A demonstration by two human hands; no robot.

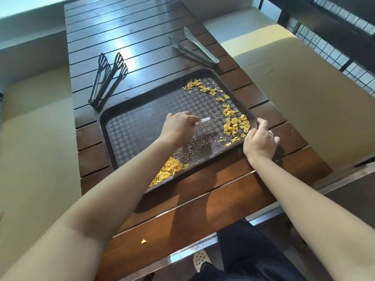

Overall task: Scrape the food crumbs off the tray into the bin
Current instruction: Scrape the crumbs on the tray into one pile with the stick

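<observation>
1. The left hand point(179, 123) pinches a small white scraper point(204, 120), its edge low over the middle of the tray point(121, 126), likely to push crumbs along.
2. The right hand point(258, 138) grips the tray's right rim, probably bracing it.
3. Yellow crumbs point(235, 124) lie just right of the scraper; another heap sits near the left forearm.
4. No bin or writing is visible.
</observation>
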